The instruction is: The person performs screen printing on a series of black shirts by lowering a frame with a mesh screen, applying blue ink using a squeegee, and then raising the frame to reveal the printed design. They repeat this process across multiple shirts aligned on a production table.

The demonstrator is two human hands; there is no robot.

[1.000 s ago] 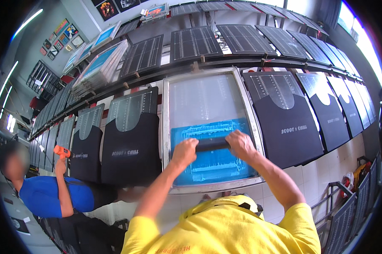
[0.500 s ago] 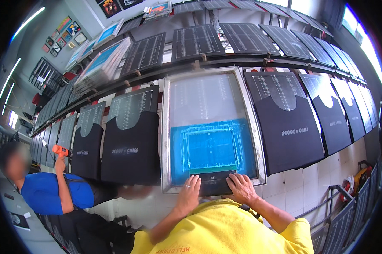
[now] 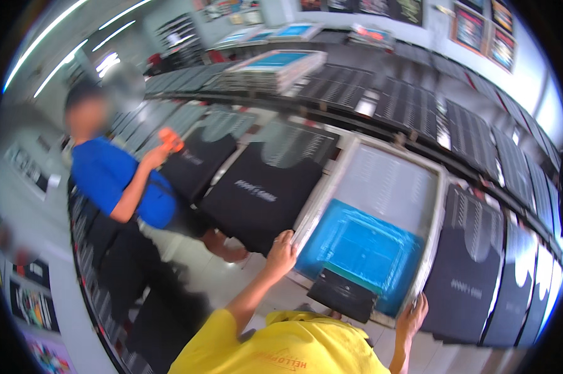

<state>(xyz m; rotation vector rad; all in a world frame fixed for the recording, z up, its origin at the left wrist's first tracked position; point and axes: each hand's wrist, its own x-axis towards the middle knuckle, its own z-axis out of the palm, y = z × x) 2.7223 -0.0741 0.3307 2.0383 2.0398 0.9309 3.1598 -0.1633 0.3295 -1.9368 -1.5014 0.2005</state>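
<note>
left hand (image 3: 282, 252) grips the near left corner of the screen frame (image 3: 327, 187), fingers curled over its edge. right hand (image 3: 411, 316) holds the near right edge; its finger closure appears partial but is blurred. black squeegee (image 3: 342, 294) rests on the blue mesh (image 3: 362, 246).

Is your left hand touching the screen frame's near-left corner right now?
Touching. In the head view, the left hand has its fingers curled onto the corner of the screen frame.
</note>
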